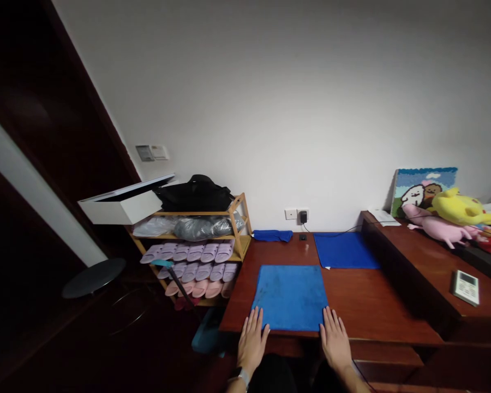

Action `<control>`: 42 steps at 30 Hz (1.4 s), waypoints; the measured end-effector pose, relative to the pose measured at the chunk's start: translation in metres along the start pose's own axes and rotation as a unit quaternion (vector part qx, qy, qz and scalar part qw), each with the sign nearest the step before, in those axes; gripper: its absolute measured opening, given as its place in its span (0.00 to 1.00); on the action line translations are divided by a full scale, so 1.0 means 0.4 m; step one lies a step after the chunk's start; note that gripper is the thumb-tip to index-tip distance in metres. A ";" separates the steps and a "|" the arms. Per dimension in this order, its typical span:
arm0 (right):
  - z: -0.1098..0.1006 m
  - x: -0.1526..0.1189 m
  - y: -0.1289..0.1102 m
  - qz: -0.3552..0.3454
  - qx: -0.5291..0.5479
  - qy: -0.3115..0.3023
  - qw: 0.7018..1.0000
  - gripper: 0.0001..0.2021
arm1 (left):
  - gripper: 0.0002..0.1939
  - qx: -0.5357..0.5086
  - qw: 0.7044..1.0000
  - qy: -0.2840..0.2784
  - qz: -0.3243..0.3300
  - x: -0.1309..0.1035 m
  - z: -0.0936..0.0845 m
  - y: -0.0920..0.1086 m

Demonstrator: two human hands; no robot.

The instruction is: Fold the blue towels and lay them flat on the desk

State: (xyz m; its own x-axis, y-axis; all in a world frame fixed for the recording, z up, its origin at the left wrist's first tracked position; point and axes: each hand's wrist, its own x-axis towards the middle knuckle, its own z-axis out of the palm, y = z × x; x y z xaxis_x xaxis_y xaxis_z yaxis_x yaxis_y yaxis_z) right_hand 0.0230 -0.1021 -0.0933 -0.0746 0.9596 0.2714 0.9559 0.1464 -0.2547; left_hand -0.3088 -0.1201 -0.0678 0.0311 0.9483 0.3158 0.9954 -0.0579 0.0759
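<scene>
A light-blue cloth lies spread flat on the reddish-brown desk, near its front edge. Dark stains mark its surface. My left hand rests at the cloth's near left corner, fingers stretched forward. At the near right corner lies my right hand, fingers also extended, the fingertips beside or on the cloth's edge. Neither hand grips anything. Behind the cloth, a darker blue cloth lies flat toward the back right, and a folded blue cloth sits against the wall.
A wooden rack with lilac slippers, a black bag and an open white box stands left. A raised desk section holds plush toys and a small white device. A round stool stands far left.
</scene>
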 end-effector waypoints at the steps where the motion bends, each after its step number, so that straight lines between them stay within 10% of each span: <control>1: -0.002 0.000 0.001 0.004 0.003 -0.003 1.000 0.32 | 0.32 -0.002 1.000 0.002 0.003 -0.006 0.000 -0.004; 24: -0.081 0.121 -0.033 0.051 0.000 -0.097 0.994 0.33 | 0.32 -0.013 1.000 0.016 -0.018 -0.002 -0.004 0.025; 36: -0.100 0.129 -0.034 0.031 -0.014 -0.159 0.987 0.31 | 0.31 -0.115 0.971 -0.095 0.185 0.218 0.003 0.472; 42: -0.098 0.128 -0.037 0.039 -0.018 -0.142 0.989 0.32 | 0.32 -0.103 0.981 -0.120 0.117 0.228 0.037 0.352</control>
State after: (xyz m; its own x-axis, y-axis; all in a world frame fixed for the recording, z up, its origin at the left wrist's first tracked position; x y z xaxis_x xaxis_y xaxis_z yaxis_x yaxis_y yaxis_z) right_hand 0.0160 -0.0644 -0.0393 -0.0724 0.9972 -0.0209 0.9712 0.0657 -0.2291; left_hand -0.1644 -0.0373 -0.0421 0.3007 0.9464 0.1182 0.9201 -0.3204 0.2254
